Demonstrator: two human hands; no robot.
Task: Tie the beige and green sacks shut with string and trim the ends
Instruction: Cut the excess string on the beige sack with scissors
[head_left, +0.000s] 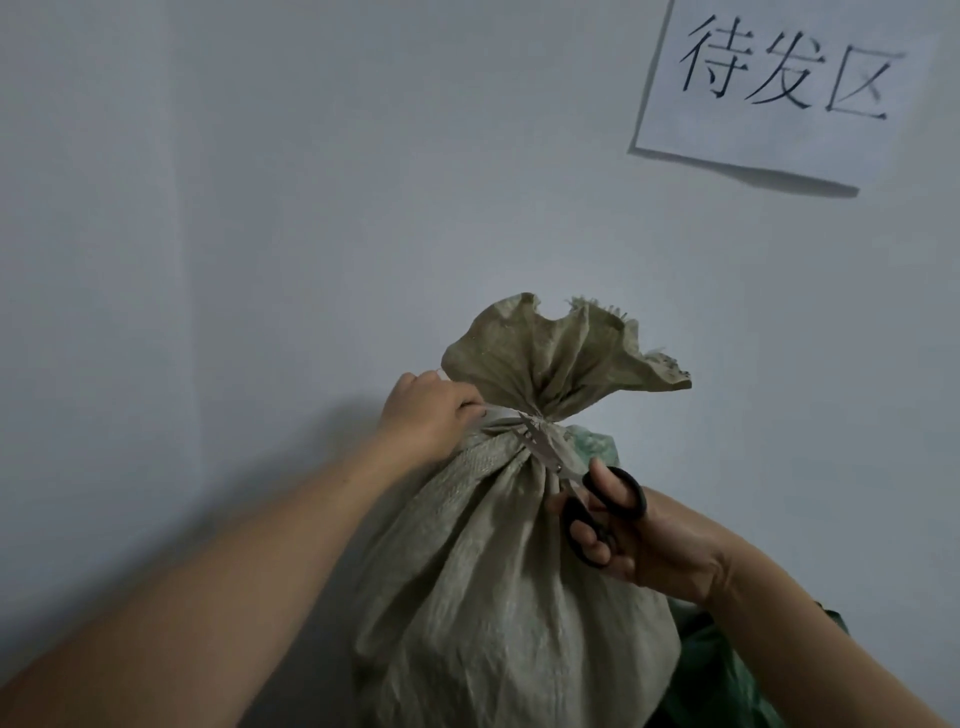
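A full beige woven sack (498, 582) stands upright against the wall, its neck gathered and bound with pale string (501, 414). My left hand (431, 415) pinches the string's loose end and pulls it out to the left of the neck. My right hand (644, 540) holds black-handled scissors (576, 488), fingers through the loops. The open blades point up-left and reach the string at the knot. A green sack (727, 670) shows partly behind the beige one at the lower right, and a bit of green (595, 444) peeks out beside the neck.
A plain white wall (260, 208) fills the background right behind the sacks. A white paper sign with black characters (784, 78) hangs on it at the upper right.
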